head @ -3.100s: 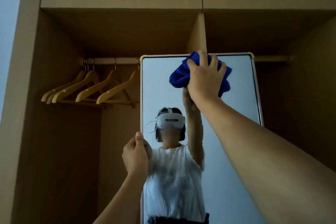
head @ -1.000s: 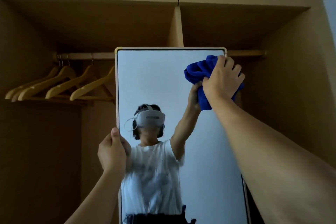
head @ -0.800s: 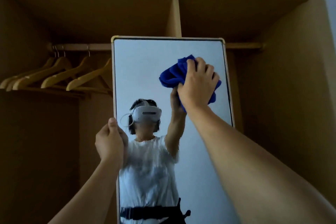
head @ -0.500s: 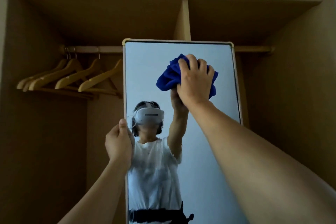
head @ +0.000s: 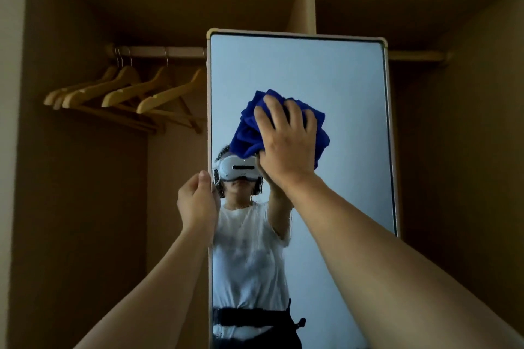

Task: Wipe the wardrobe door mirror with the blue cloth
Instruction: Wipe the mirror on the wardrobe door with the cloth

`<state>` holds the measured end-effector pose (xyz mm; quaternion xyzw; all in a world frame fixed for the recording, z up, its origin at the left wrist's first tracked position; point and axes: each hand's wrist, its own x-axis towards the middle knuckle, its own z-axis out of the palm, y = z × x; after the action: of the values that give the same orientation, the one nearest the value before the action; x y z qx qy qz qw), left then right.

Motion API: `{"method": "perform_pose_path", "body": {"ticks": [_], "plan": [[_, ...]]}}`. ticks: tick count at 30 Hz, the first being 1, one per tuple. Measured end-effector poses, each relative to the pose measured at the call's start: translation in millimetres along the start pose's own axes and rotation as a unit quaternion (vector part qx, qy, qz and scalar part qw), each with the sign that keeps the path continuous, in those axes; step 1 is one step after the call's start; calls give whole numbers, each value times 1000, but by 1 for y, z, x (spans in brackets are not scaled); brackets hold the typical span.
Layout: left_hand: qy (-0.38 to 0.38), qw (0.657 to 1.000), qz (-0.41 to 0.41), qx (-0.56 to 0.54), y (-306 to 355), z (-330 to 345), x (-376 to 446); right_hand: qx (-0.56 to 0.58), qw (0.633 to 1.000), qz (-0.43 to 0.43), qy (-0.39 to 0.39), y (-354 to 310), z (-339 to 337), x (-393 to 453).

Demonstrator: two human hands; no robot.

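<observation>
Blue cloth bunched under right hand on mirror — left hand grip clamps mirror edge.

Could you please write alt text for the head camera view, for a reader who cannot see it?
A person's right hand presses a bunched blue cloth against the middle of a tall framed mirror, while the left hand grips the mirror's left edge. Behind it, an open wardrobe holds wooden hangers on a rail.

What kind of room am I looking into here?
Probably a bedroom or hotel room: an open wardrobe with wooden hangers on a rail, and a framed door mirror.
</observation>
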<state>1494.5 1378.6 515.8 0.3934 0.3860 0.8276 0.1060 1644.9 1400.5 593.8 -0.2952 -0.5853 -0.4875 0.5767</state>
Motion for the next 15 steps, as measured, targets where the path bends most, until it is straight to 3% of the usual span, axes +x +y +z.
{"method": "perform_pose_path", "body": {"ticks": [5,9,15], "plan": [[1,999,-33,-19,-3,-4,-6,21,997,-67,39,-9,0,-27],[-7,992,-115,-44,-11,-12,-12,24,996,-80,0,-9,-1,-9],[-17,992,-121,-32,-14,-16,-14,8,995,-32,-91,-27,0,39]]}}
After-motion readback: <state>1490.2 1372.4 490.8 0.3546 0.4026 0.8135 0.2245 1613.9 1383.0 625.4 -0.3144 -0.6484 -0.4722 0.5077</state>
